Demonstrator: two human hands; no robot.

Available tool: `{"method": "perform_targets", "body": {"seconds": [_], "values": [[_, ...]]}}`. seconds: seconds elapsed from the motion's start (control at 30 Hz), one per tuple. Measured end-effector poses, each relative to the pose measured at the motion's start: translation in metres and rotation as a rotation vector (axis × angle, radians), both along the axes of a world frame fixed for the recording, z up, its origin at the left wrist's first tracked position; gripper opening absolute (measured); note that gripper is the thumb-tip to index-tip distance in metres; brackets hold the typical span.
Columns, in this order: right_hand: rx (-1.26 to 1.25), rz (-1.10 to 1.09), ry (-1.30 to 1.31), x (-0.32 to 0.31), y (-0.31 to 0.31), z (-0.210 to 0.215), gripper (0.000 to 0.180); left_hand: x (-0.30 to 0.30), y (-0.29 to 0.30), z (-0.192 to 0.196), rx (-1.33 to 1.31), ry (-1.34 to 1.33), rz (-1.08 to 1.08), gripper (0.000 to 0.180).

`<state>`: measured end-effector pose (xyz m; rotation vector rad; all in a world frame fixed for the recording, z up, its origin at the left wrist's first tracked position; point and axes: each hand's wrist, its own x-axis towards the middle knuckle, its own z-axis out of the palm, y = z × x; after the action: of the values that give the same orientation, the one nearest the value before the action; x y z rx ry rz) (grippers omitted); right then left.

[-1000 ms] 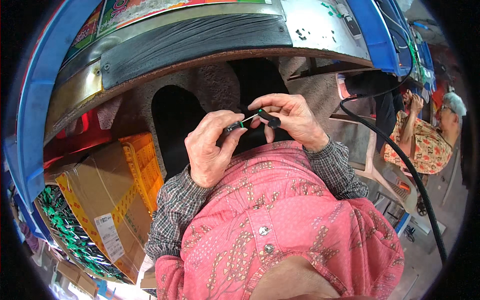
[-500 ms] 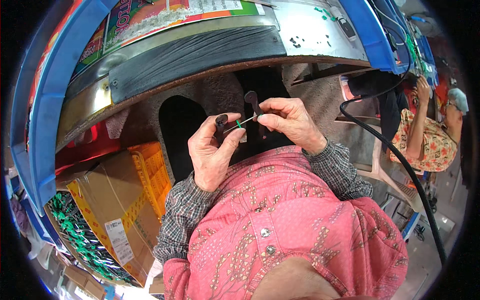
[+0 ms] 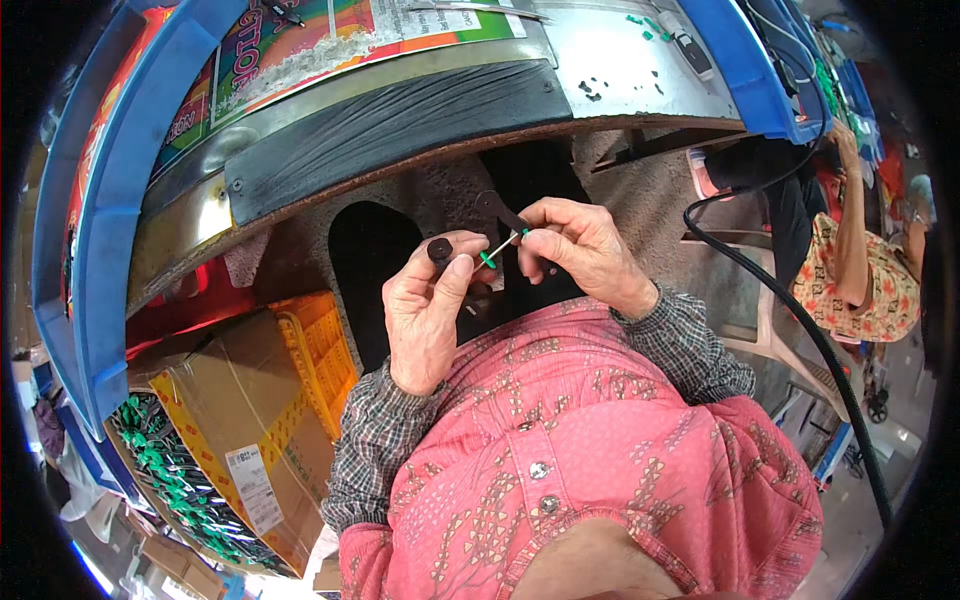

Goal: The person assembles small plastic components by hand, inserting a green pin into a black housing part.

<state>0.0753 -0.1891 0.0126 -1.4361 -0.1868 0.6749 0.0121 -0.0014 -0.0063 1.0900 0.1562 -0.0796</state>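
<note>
My left hand (image 3: 420,315) is closed, its thumb and fingers pinching near one end of a thin metal rod (image 3: 506,243). A green plastic piece (image 3: 487,260) sits on the rod by the left thumb tip. From between the left fingers a dark round knob (image 3: 439,250) sticks up. My right hand (image 3: 592,258) is closed at the rod's other end, where a small green bit shows at the fingertips. A black curved, crank-like arm (image 3: 500,210) with a rounded end juts up beside the right fingers. Both hands are above my lap; how the parts join is hidden.
Ahead is a workbench with a black front strip (image 3: 400,135), holding tweezers (image 3: 480,10) and dark and green scraps. Blue bins (image 3: 107,215) stand at both sides. At left, a cardboard box (image 3: 250,410) of green-and-black parts adjoins an orange crate (image 3: 318,350). A black cable (image 3: 775,280) hangs right, near a co-worker (image 3: 860,270).
The black arm has tilted over toward the left, and the rod now slants more steeply between my hands. My view has shifted slightly. The co-worker's raised arm has moved.
</note>
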Motion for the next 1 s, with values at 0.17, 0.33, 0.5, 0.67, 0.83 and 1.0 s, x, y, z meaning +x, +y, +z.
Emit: {"method": "perform_targets", "body": {"seconds": [0.17,0.33,0.5,0.67,0.83,1.0], "values": [[-0.048,-0.024,-0.025,-0.001,0.002,-0.003,0.019,-0.002,0.001,0.000,0.055,0.005,0.023,0.020],[-0.088,-0.062,-0.049,-0.004,0.003,-0.005,0.019,-0.002,0.002,0.003,0.054,0.096,-0.008,0.019],[-0.199,-0.068,-0.168,-0.006,0.005,-0.002,0.022,-0.002,0.002,0.001,0.080,0.135,-0.014,0.022],[-0.440,0.017,-0.541,-0.008,0.009,-0.001,0.066,-0.001,-0.003,0.002,0.053,0.146,0.029,0.025],[-0.576,0.165,-0.559,-0.011,0.011,0.006,0.117,0.000,-0.005,0.000,0.018,0.146,0.020,0.027],[-0.692,0.158,-0.606,-0.016,0.015,0.005,0.130,0.001,-0.009,-0.002,0.056,0.052,0.034,0.030]]}}
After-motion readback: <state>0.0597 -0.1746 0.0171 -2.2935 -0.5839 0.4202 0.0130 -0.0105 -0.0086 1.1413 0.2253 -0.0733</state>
